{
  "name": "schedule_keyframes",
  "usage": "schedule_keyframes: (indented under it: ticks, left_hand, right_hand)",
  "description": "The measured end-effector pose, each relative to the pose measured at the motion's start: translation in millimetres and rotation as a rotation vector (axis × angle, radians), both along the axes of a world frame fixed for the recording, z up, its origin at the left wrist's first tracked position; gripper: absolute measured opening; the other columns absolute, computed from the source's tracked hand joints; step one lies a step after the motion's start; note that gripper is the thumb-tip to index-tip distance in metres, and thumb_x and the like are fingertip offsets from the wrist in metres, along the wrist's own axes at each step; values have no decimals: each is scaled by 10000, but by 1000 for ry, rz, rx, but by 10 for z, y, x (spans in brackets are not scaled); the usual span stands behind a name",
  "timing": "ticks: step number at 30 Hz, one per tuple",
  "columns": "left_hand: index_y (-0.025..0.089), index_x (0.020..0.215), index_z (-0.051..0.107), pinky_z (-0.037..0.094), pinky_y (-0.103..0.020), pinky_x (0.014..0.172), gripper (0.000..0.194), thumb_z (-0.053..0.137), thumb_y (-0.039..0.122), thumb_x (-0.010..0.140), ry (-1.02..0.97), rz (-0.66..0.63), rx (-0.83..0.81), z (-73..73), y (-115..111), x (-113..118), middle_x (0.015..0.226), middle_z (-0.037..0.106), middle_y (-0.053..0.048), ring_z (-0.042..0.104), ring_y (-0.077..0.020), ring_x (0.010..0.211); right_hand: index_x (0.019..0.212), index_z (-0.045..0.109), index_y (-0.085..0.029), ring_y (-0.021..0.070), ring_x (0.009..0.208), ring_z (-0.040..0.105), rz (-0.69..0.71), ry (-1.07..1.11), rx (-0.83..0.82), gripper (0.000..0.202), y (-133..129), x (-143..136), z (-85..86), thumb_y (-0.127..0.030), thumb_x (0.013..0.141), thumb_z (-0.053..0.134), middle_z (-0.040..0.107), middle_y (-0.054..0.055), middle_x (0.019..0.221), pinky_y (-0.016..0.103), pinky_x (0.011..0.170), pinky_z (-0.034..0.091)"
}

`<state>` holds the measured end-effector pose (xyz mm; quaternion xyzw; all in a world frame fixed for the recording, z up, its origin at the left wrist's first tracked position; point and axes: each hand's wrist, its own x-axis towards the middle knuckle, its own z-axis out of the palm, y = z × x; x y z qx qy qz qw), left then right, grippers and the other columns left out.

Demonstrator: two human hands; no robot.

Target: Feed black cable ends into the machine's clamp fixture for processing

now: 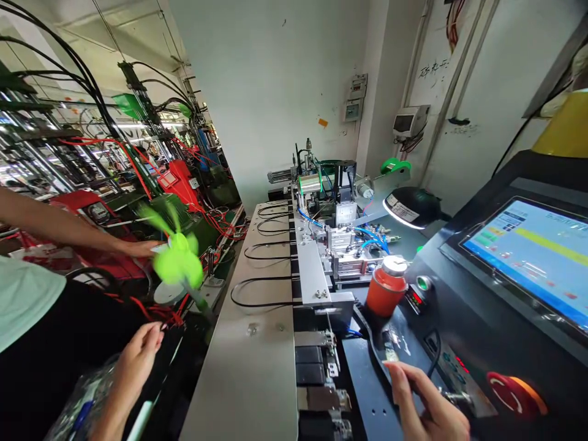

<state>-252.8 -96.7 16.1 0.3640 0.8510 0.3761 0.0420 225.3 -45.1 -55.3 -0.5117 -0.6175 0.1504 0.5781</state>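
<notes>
My left hand is closed at the lower left, thumb and forefinger pinched together. A tiny dark bit shows at its fingertips, too small to name. At the lower right, my right hand is closed in a pinch beside the machine's control panel. Just past its fingertips is a small pale piece; whether it is held I cannot tell. Between my hands lies a long beige plate with several black cable loops across it. A red jar with a white lid stands beyond my right hand.
A lit touchscreen and red emergency stop button are at right. Metal mechanisms stand mid-view beside a black lamp. At left, another person's arm reaches towards a blurred green fan.
</notes>
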Motion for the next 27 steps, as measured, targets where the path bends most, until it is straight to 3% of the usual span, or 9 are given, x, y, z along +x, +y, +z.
schedule_keyframes:
  ticks: [1, 3, 8, 11, 16, 20, 23, 27]
  left_hand:
    - [190, 938, 590, 505, -258, 637, 380, 439, 516, 814, -59, -71, 113, 68, 52, 206, 745, 648, -25, 643, -204, 738]
    - [181, 950, 629, 478, -229, 585, 489, 494, 617, 775, -71, -229, 188, 219, 189, 720, 675, 602, 0, 585, -168, 644]
    - [183, 793, 642, 421, -205, 570, 338, 467, 451, 899, -41, -911, -7, 515, 588, 2041, 679, 592, 0, 511, -113, 566]
    - [175, 760, 609, 391, -200, 558, 305, 437, 355, 935, -37, -1171, -96, 492, 713, 2488, 677, 578, 7, 499, -100, 554]
    - [181, 773, 606, 387, -211, 587, 296, 414, 316, 953, 28, -1310, -134, 300, 770, 2689, 711, 591, -2, 531, -120, 637]
    - [185, 813, 634, 404, -221, 631, 279, 423, 310, 947, 25, -1357, -137, 220, 793, 2705, 746, 608, -9, 538, -125, 669]
    - [169, 841, 657, 413, -218, 627, 340, 407, 366, 958, -144, -1354, -218, 228, 794, 2711, 727, 598, -10, 532, -116, 648]
    - [132, 790, 655, 406, -192, 570, 352, 460, 387, 934, -552, -1336, -410, 258, 770, 2705, 689, 577, 2, 513, -91, 594]
  right_hand:
    - [850, 698, -165, 157, 619, 675, 52, -1, -1, 248, 21, -9, 16, -364, 910, 563, 696, 28, 729, 180, 586, 517]
    - [840, 702, -167, 131, 537, 631, 166, 22, -29, 242, 54, -53, 76, -351, 912, 560, 670, 13, 672, 169, 524, 496]
    - [841, 701, -168, 130, 513, 568, 446, 172, -228, 286, 56, -228, 299, -379, 933, 530, 602, 4, 588, 184, 466, 451]
    - [905, 695, -170, 141, 584, 591, 463, 305, -288, 254, 26, -315, 374, -381, 924, 554, 641, 23, 681, 205, 534, 481]
    - [863, 667, -174, 127, 584, 564, 379, 469, -250, 222, 24, -418, 352, -371, 913, 577, 628, 15, 707, 207, 531, 463]
    - [822, 652, -169, 132, 604, 555, 340, 428, -237, 235, 30, -414, 322, -346, 933, 545, 613, 13, 693, 212, 532, 449]
    - [796, 655, -170, 139, 620, 566, 367, 298, -202, 227, -3, -373, 348, -308, 937, 544, 620, 18, 691, 223, 557, 454]
    - [835, 691, -186, 168, 668, 623, 419, 222, -106, 156, -41, -335, 359, -270, 911, 584, 662, 46, 748, 237, 589, 502]
